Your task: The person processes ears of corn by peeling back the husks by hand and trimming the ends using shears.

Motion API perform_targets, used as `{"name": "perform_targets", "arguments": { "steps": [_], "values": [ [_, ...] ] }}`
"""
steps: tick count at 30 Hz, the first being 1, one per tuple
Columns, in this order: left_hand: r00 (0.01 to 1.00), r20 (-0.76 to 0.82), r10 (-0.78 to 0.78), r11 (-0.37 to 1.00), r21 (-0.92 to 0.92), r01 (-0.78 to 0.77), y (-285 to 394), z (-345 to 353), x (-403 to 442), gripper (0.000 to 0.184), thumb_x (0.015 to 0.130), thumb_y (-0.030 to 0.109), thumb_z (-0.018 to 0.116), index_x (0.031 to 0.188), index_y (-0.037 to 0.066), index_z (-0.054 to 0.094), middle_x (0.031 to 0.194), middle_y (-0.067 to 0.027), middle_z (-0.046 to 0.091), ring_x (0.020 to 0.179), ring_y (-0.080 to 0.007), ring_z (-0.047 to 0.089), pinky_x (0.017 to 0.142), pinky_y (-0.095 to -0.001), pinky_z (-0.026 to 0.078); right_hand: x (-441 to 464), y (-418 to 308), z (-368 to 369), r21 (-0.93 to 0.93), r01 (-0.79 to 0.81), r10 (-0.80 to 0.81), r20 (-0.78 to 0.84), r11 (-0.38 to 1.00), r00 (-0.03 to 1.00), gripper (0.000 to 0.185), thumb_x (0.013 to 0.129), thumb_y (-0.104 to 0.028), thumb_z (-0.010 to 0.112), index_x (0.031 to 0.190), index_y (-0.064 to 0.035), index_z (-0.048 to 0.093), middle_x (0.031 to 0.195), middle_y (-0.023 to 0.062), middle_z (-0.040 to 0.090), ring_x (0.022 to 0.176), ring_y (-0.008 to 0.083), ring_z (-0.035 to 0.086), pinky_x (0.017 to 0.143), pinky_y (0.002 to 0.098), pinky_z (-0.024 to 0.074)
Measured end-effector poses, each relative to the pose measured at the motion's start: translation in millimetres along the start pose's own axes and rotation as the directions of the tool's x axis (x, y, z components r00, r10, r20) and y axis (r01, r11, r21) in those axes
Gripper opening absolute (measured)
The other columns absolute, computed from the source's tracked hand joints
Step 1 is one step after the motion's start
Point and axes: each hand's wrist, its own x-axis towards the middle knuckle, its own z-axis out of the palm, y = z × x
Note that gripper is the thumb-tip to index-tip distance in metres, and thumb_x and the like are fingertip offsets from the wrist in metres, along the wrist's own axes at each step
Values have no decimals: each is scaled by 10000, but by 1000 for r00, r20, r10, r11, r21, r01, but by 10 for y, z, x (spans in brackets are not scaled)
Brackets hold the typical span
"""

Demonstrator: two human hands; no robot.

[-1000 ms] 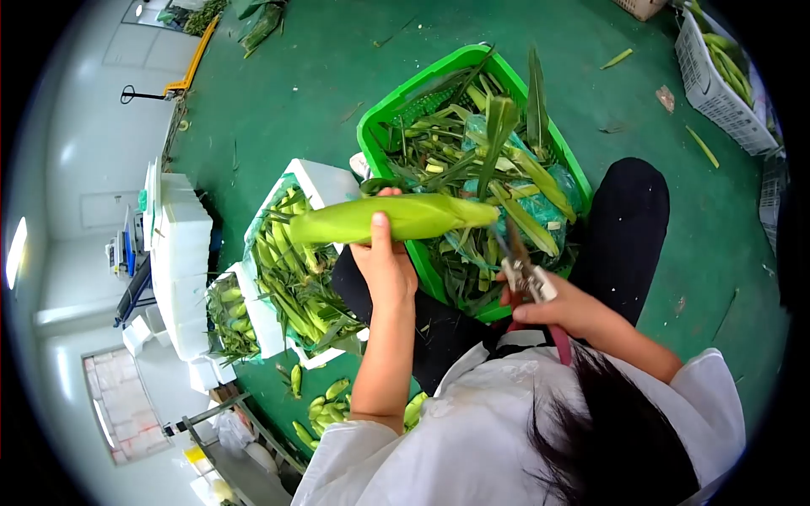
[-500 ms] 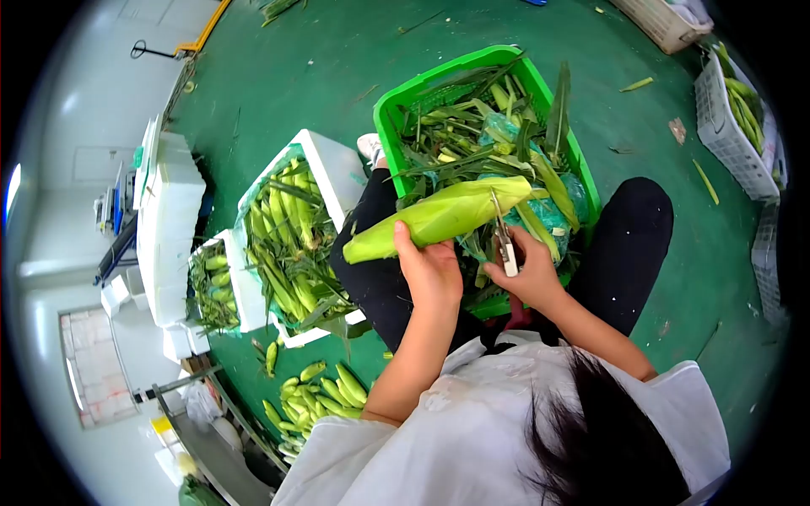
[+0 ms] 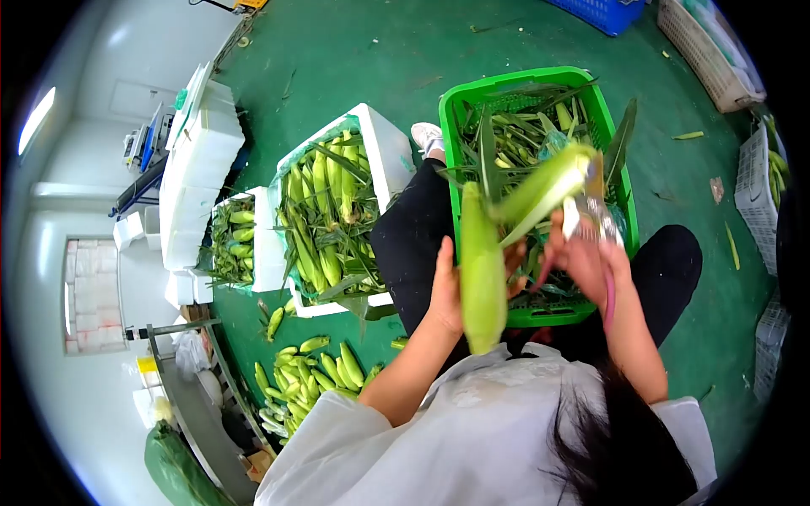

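My left hand (image 3: pixel 447 291) is wrapped round an ear of corn (image 3: pixel 483 278) in its pale green husk, which stands nearly upright in the view. My right hand (image 3: pixel 582 266), smeared by motion, grips hand shears (image 3: pixel 609 228) with reddish handles. Beside the shears' blades is a blurred piece of green husk (image 3: pixel 544 192); whether it is still joined to the ear I cannot tell. Below both hands, between my knees, the bright green crate (image 3: pixel 451 126) holds cut leaves and husks.
Left of my leg, a white foam box (image 3: pixel 384 152) is full of corn ears, with a smaller foam box (image 3: pixel 268 240) beyond. Several trimmed ears (image 3: pixel 308 379) lie on the green floor. Pale crates (image 3: pixel 755 194) stand at right, a blue crate (image 3: pixel 599 13) at the far edge.
The ear has swung from lying crosswise to nearly upright. The shears have moved away from its end, and a piece of husk now shows beside them. The view has shifted.
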Motion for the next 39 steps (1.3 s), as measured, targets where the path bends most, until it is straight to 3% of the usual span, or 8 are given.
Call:
{"name": "perform_targets", "arguments": {
  "steps": [4,12,20,24,28,29,34,39],
  "values": [
    [997,-60,41,947,321,-19,-18,-760,61,793,846,738,517,1341,119,501,1109,-104,619,999,-259,609,856,-452,514,389,153,-628,-137,-333,190,-599,933,778,414,870,-435,647,1107,-101,591,986,44,653,949,183,619,853,364,467],
    [974,24,225,950,215,-225,389,-535,-131,642,954,622,421,1358,133,515,1168,-35,609,1097,-186,588,869,-383,500,-320,890,-508,137,-526,532,-405,839,744,247,801,-46,633,1046,-52,603,914,73,653,803,207,635,703,339,510],
    [877,149,457,428,828,-364,-86,-416,14,550,892,291,662,1351,45,484,1215,-79,609,1114,-189,589,957,-334,468,175,595,330,-383,-96,-117,-496,919,860,295,883,-238,709,1072,-51,583,823,4,583,607,126,524,510,268,431],
    [928,103,359,920,127,-370,122,-452,-139,531,983,440,411,1339,59,512,1023,-127,701,1252,-289,544,1086,-546,380,252,325,228,-481,-40,-270,-555,876,787,178,861,-177,671,969,-66,584,812,8,599,675,128,553,582,298,457],
    [821,348,453,861,-409,-301,686,-1383,-880,543,975,427,503,1417,114,466,921,-5,548,859,-173,599,895,-428,521,397,92,-355,-942,-336,-650,-254,-1,716,432,910,-246,675,1215,38,562,1025,136,660,912,229,608,847,352,477],
    [833,190,520,843,-269,-465,866,-1480,-1327,615,931,507,529,1418,137,463,900,-29,506,788,-173,548,781,-374,551,385,77,-625,-947,-295,-586,-313,129,747,378,918,-252,671,1163,22,581,979,94,648,885,205,602,829,335,474],
    [108,-661,742,330,220,-918,709,-3283,-3742,470,831,540,665,1060,137,586,937,-65,646,768,-244,636,617,-349,553,151,429,-359,-704,-276,-148,-477,654,867,350,917,-211,660,1179,-4,553,852,31,558,698,114,530,495,242,395],
    [-600,-791,123,-149,583,-799,236,-4254,-5833,530,954,519,466,1212,60,527,1146,-96,625,1052,-248,612,888,-390,534,-77,952,-141,-570,-518,238,-494,638,836,343,906,-205,650,1172,-6,562,833,55,611,691,133,569,491,264,429]
  ]
}}
